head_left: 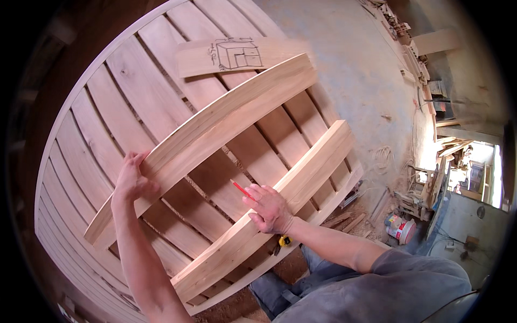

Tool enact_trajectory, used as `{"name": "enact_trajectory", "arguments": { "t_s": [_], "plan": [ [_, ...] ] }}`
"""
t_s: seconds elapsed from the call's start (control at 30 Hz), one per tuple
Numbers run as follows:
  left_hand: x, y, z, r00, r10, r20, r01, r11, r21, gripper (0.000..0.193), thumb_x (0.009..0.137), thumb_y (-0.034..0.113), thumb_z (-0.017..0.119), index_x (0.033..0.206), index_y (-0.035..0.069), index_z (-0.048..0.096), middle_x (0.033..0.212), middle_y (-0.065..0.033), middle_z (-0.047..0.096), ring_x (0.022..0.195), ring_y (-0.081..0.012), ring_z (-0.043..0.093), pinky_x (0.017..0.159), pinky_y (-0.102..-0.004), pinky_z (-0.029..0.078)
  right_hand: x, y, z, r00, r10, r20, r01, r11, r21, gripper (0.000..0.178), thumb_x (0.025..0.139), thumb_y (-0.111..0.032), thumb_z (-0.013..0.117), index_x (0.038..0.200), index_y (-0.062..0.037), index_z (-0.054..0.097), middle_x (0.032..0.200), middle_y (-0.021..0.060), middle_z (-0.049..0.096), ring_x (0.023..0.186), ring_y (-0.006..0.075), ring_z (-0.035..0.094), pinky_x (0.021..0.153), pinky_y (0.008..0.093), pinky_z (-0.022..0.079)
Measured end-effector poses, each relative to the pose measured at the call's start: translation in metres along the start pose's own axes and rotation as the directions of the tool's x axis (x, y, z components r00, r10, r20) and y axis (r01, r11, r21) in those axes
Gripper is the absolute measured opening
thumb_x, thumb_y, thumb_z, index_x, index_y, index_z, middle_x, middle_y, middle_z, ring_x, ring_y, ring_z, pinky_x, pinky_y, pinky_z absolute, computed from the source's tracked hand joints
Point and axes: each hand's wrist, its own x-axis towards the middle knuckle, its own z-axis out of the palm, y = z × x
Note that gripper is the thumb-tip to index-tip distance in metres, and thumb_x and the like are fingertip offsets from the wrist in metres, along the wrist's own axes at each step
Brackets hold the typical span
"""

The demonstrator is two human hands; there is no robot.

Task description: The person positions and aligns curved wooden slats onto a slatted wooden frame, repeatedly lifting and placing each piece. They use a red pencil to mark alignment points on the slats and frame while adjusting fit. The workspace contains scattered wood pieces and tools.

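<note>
Two long planks stand on edge, roughly parallel, on a large slatted wooden panel (145,89). My left hand (134,180) grips the farther plank (231,118) near its left end, with the fingers over its top edge. The nearer plank (318,159) lies under my right hand (272,210), which rests on its top edge. A red pencil (240,188) is held between the fingers of that hand, its tip pointing up and left. Beyond the farther plank lies a loose board (196,58) with a cabinet-like sketch drawn on it.
A yellow tape measure (285,240) sits by the panel's near edge, close to my body. On the floor to the right stands a white and red bucket (400,229) beside wood scraps (354,222). More offcuts are heaped along the far right wall.
</note>
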Motion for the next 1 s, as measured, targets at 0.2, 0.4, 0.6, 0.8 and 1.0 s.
{"name": "enact_trajectory", "arguments": {
  "t_s": [0.2,0.4,0.6,0.8,1.0],
  "plan": [
    [-0.009,0.011,0.010,0.997,0.011,-0.074,0.007,0.973,0.232,0.101,0.052,0.014,0.087,0.147,0.005,0.052,0.129,-0.0133,0.054,0.127,-0.0340,0.048,0.112,-0.0371,0.045,0.000,0.001,0.003,1.000,-0.005,0.017,0.006,1.000,-0.011,0.049,0.082,-0.019,0.068,0.130,-0.0076,0.064,0.140,0.0175,0.061,0.132,0.0352,0.057,0.114,0.0520,0.042],
    [-0.044,0.030,0.044,0.973,0.091,-0.212,-0.004,0.926,0.378,0.118,0.056,0.028,0.090,0.158,0.006,0.037,0.143,-0.0189,0.052,0.140,-0.0381,0.041,0.122,-0.0499,0.029,-0.003,0.004,0.019,0.998,-0.051,-0.038,0.053,0.997,0.049,0.044,0.081,-0.014,0.067,0.125,-0.0077,0.067,0.136,0.0184,0.063,0.128,0.0363,0.059,0.112,0.0528,0.043],
    [-0.038,0.022,0.055,0.897,0.255,-0.362,-0.100,0.913,0.396,0.080,0.074,0.012,0.065,0.151,0.007,0.044,0.120,-0.0234,0.055,0.124,-0.0397,0.050,0.110,-0.0521,0.036,-0.005,-0.002,0.012,0.993,-0.119,-0.003,0.118,0.990,-0.076,0.051,0.079,-0.010,0.064,0.129,-0.0019,0.065,0.136,0.0202,0.062,0.127,0.0376,0.060,0.113,0.0525,0.041],
    [-0.037,0.014,0.062,0.887,0.223,-0.405,-0.047,0.915,0.402,0.095,0.063,0.015,0.074,0.153,0.009,0.043,0.128,-0.0209,0.055,0.132,-0.0381,0.047,0.117,-0.0494,0.027,-0.006,0.005,0.019,0.992,-0.128,0.007,0.128,0.988,-0.085,0.048,0.079,-0.010,0.063,0.126,-0.0014,0.068,0.132,0.0206,0.065,0.126,0.0364,0.061,0.112,0.0519,0.041],
    [-0.036,0.017,0.065,0.892,0.204,-0.402,-0.039,0.923,0.383,0.093,0.066,0.012,0.072,0.154,0.010,0.042,0.130,-0.0206,0.055,0.134,-0.0375,0.046,0.117,-0.0476,0.026,-0.005,0.003,0.018,0.993,-0.119,0.005,0.118,0.987,-0.108,0.048,0.079,-0.011,0.063,0.126,-0.0011,0.068,0.132,0.0206,0.065,0.125,0.0361,0.061,0.112,0.0518,0.042]
  ]
}}
